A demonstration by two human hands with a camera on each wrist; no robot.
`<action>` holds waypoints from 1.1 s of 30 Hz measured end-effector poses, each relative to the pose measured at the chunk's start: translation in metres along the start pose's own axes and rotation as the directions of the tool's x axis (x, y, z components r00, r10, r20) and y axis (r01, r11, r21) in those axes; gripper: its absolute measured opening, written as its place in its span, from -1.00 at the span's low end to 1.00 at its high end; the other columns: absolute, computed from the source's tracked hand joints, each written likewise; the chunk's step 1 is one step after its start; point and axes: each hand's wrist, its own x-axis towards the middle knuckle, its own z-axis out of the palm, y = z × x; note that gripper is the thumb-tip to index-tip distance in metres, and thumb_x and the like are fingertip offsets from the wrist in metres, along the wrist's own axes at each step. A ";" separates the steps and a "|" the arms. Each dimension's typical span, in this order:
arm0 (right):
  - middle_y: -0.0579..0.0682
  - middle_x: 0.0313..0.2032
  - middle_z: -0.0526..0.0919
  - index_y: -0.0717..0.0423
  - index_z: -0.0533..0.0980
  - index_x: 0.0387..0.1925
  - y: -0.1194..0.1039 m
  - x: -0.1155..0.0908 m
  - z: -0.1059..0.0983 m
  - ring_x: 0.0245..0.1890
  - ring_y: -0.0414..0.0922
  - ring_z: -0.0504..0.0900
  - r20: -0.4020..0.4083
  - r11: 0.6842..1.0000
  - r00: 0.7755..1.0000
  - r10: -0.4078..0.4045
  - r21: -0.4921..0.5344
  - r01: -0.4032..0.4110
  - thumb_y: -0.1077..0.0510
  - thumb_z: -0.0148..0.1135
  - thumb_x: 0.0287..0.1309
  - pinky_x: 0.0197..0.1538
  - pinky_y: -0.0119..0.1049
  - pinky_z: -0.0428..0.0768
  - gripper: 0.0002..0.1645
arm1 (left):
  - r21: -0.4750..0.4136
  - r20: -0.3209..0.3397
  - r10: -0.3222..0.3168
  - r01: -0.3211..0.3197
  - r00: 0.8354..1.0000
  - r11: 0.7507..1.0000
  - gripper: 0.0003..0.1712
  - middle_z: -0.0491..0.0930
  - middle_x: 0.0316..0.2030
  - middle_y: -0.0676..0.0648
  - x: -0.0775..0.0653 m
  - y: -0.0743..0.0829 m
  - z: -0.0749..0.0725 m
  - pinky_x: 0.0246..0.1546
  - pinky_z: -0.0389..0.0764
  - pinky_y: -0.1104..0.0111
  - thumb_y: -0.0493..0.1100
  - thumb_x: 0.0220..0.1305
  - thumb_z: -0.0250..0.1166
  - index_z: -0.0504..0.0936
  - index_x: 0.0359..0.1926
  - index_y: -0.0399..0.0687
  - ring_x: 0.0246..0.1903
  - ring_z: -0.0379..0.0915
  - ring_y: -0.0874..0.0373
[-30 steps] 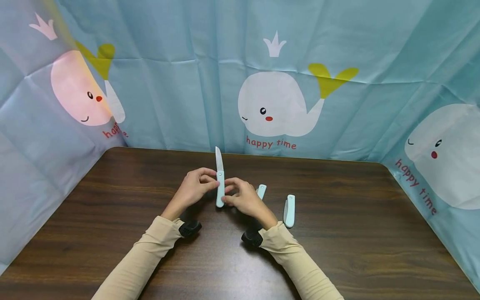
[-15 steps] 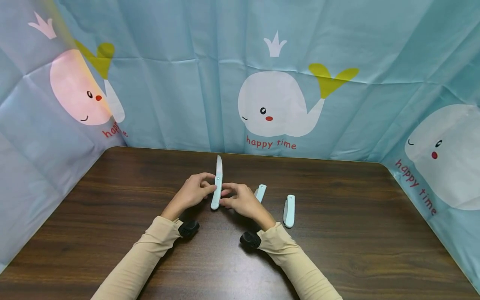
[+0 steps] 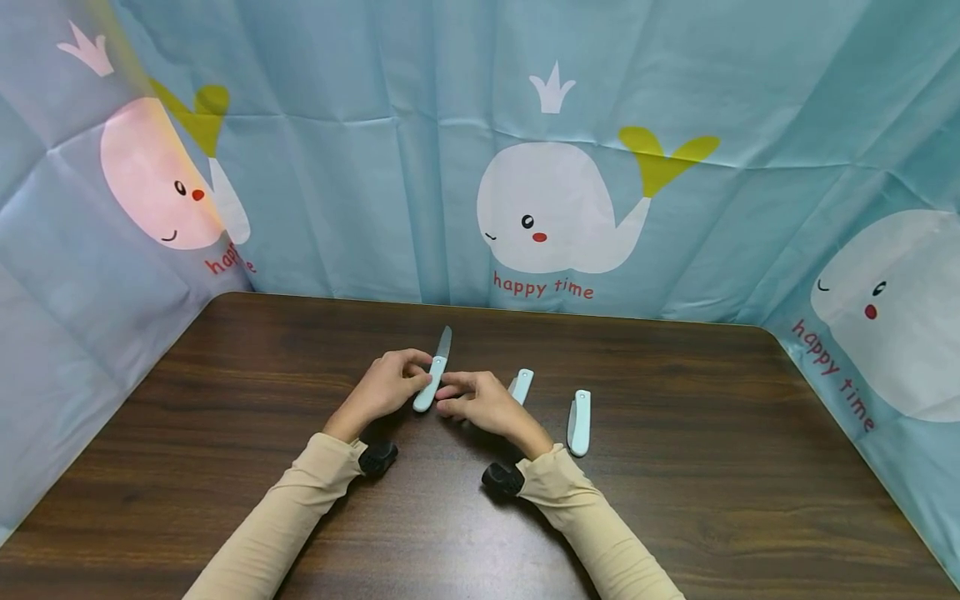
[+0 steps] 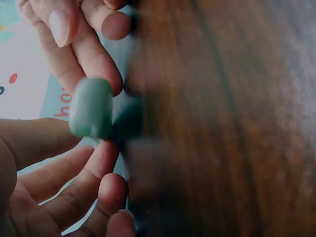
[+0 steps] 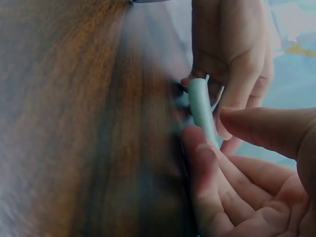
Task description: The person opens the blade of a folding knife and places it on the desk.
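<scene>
A folding knife (image 3: pixel 426 395) with a pale mint handle has its blade (image 3: pixel 445 342) out, pointing to the far edge and a little right. My left hand (image 3: pixel 384 385) pinches the handle between thumb and fingers, low over the table. Just right of the handle is my right hand (image 3: pixel 482 403), its fingers loosely bent and its fingertips close to the knife. The butt of the handle (image 4: pixel 92 108) faces the camera in the left wrist view. In the right wrist view, the handle (image 5: pixel 199 101) shows between the two hands.
Two more mint folding knives lie to the right: one folding knife (image 3: pixel 523 385) partly behind my right hand, the other folded knife (image 3: pixel 580 423) farther right. The dark wooden table (image 3: pixel 712 467) ends at a blue whale-print curtain (image 3: pixel 360 208).
The held knife has come down toward the table, its blade now leaning right and its butt shifted left. My right fingers have come away from the handle. The other knives stay put.
</scene>
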 end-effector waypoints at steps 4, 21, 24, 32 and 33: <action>0.25 0.04 0.69 0.35 0.37 0.32 0.000 0.001 -0.002 -0.18 -0.03 0.75 0.026 0.999 1.000 -0.010 0.037 0.009 0.27 0.24 0.28 -0.19 -0.32 0.67 -0.39 | 0.046 -0.018 0.019 -0.018 1.000 0.999 -0.60 0.70 -0.19 -0.17 -0.001 0.000 0.000 -0.34 0.40 0.34 -0.24 0.39 0.18 0.53 0.19 -0.30 -0.37 0.50 0.14; 0.37 0.13 0.60 0.39 0.35 0.31 -0.005 -0.003 -0.028 -0.01 0.20 0.70 0.054 0.995 0.998 -0.036 0.091 0.031 0.28 0.21 0.31 -0.01 -0.17 0.69 -0.42 | 0.074 -0.089 0.050 -0.043 0.995 0.996 -0.61 0.70 -0.13 -0.19 -0.005 0.014 -0.001 -0.31 0.48 0.31 -0.21 0.36 0.25 0.57 0.17 -0.25 -0.35 0.56 0.11; 0.38 0.14 0.58 0.40 0.35 0.31 -0.007 -0.005 -0.037 0.02 0.24 0.67 0.041 0.997 0.998 -0.040 0.069 0.038 0.27 0.20 0.32 0.02 -0.15 0.68 -0.42 | 0.061 -0.089 0.070 -0.065 0.994 0.996 -0.61 0.70 -0.15 -0.19 -0.007 0.018 0.000 -0.36 0.48 0.32 -0.22 0.35 0.26 0.57 0.16 -0.26 -0.36 0.56 0.12; 0.42 0.14 0.57 0.45 0.39 0.26 -0.008 -0.013 -0.061 0.07 0.27 0.64 0.033 0.996 0.996 -0.078 0.042 0.077 0.29 0.22 0.30 0.06 -0.08 0.66 -0.46 | 0.047 -0.069 0.091 -0.088 0.993 0.995 -0.58 0.69 -0.14 -0.17 -0.011 0.027 0.005 -0.35 0.52 0.33 -0.18 0.35 0.28 0.57 0.18 -0.25 -0.32 0.55 0.11; 0.42 0.14 0.57 0.44 0.40 0.25 -0.008 -0.014 -0.064 0.07 0.27 0.64 0.033 0.996 0.996 -0.082 0.037 0.080 0.29 0.22 0.30 0.06 -0.06 0.65 -0.46 | 0.050 -0.070 0.092 -0.088 0.993 0.995 -0.58 0.69 -0.15 -0.16 -0.011 0.028 0.006 -0.33 0.52 0.33 -0.18 0.35 0.28 0.57 0.18 -0.24 -0.31 0.55 0.11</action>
